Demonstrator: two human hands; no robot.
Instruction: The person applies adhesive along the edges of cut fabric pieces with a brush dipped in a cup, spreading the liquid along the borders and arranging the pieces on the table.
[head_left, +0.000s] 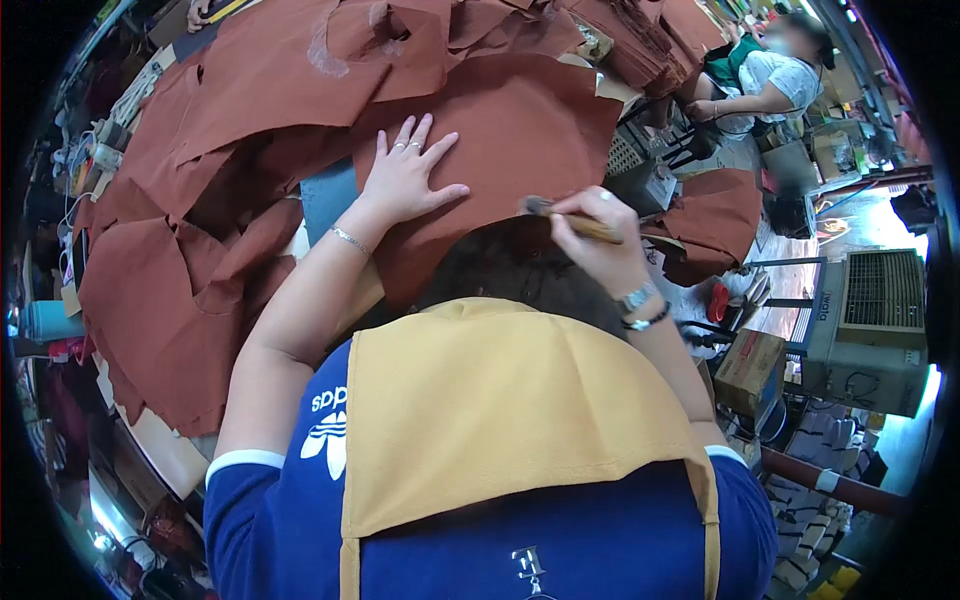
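My left hand [412,178] lies flat with spread fingers on a reddish-brown sheet that looks like leather [530,120]. In my right hand [605,235] is a wooden-handled tool [588,227], its small greyish head at the sheet's curved near edge. Its exact kind is too blurred to tell. Just below that edge is a dark surface [490,265], partly hidden by my yellow apron [510,400]. A blue-grey flat piece [328,210] shows beside my left forearm.
More reddish-brown sheets [270,100] are heaped at left and along the back. Another reddish-brown piece [715,220] hangs at right. A person [765,85] sits at the upper right. A cardboard box [750,370] and a grey machine [870,335] stand at right.
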